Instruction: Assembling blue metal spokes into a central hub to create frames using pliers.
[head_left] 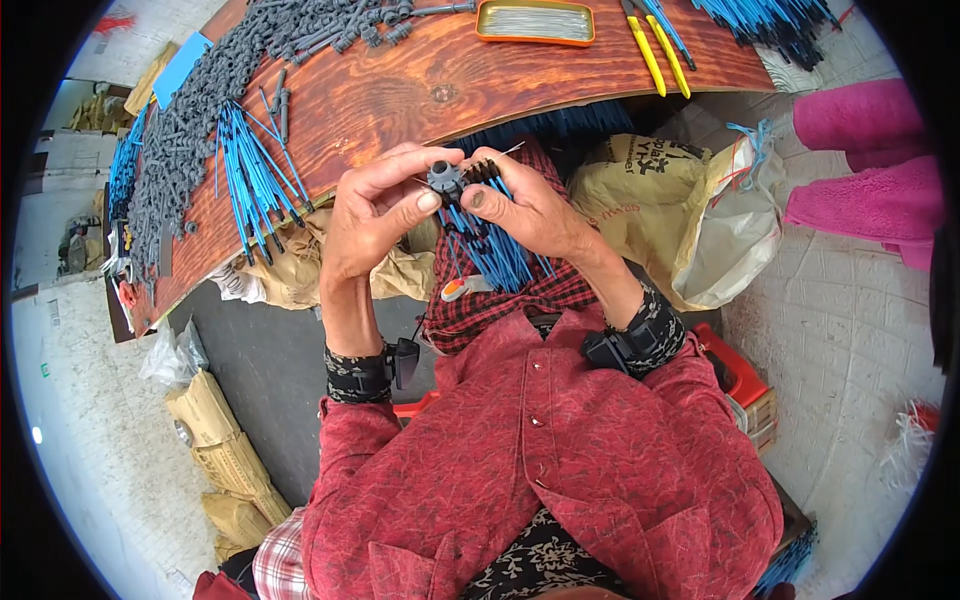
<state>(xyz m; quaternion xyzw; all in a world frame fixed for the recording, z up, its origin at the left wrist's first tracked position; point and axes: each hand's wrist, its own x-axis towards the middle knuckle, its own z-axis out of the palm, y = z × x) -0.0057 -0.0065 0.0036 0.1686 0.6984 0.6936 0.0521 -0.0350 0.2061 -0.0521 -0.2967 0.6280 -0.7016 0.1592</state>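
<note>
The left hand point(375, 205) is pinching one knobbed, dark-grey plastic fitting point(446, 180) above red-checked cloth point(453, 325); the right hand point(535, 208) is gripping a bundle of slim blue stems point(498, 258), too overlapped to count. On the grained wooden tabletop point(425, 105), two yellow handles point(648, 58) are lying near one rounded tray point(535, 42) of fine metallic pins point(535, 21).

Dark characters point(660, 160) are printed on a tan sack point(645, 240) past the surface's point(520, 75) near edge, toward its right corner. Red lettering point(613, 215) stands lower on it.
</note>
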